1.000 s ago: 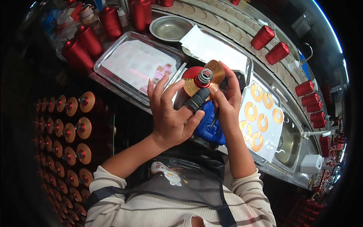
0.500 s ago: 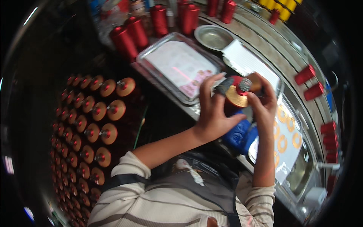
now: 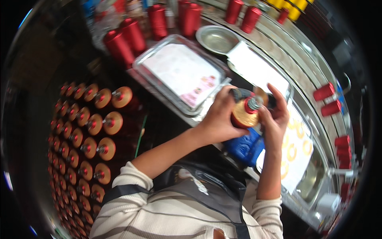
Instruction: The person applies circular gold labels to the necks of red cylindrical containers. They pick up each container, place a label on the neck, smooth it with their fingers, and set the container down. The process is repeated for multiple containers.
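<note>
My left hand (image 3: 221, 115) is closed round a red metallic bottle (image 3: 243, 124), tilted with its top facing me. A gold ring (image 3: 243, 113) lies round the bottle's shoulder, and a silvery top (image 3: 254, 104) rises from the red neck. My right hand (image 3: 274, 119) has its thumb against the ring's edge beside the neck, with fingers curled round the bottle's far side and the index raised. Dark coverings show at some fingertips. A small tan patch (image 3: 261, 95) shows behind the top; I cannot make out what it is.
Left of me stand several rows of bottles (image 3: 113, 122) with tan discs round their necks. A metal tray (image 3: 179, 71) carries a white sheet with pink pieces. Gold rings (image 3: 292, 152) lie on a white sheet at right. Red bottles (image 3: 133, 36), a metal bowl (image 3: 217, 39) and a blue object (image 3: 242, 145) are nearby.
The bottle has tilted and turned in my hands, showing more of its red side. My left fingers have shifted round it. The whole view has moved slightly.
</note>
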`<state>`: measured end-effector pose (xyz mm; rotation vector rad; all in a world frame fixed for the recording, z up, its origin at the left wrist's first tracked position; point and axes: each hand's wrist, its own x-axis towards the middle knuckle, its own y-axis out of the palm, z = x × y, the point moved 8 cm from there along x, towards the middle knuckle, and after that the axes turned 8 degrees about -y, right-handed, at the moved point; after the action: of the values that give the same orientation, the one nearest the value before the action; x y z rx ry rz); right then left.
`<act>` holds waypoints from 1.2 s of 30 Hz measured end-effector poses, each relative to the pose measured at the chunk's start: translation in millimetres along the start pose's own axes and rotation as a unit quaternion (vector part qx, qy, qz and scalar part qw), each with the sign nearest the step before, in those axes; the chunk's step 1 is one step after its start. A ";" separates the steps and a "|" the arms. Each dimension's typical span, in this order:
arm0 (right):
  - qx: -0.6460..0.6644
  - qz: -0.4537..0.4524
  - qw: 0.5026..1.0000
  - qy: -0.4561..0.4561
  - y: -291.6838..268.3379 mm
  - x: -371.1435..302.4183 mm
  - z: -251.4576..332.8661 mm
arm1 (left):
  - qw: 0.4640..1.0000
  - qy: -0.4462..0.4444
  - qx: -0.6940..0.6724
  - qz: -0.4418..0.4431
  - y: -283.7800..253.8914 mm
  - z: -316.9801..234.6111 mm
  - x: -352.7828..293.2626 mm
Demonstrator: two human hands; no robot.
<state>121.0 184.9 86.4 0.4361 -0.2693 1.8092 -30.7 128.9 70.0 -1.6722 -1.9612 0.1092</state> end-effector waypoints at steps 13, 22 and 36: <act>0.044 -0.037 0.997 0.043 -5.5 -9.6 5.0 | 0.975 -0.066 -0.163 0.135 -4.9 10.8 16.6; 0.030 -0.060 0.997 0.044 -8.4 -18.2 3.8 | 0.907 -0.092 -0.298 0.283 -0.2 12.2 31.7; 0.074 -0.026 0.986 0.151 3.0 -16.1 -12.4 | 0.911 -0.183 -0.326 0.174 -1.1 5.2 22.5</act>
<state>120.0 174.9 68.4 0.2637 0.0854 1.8221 -35.6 151.1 74.0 -2.5949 -2.0735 -0.1283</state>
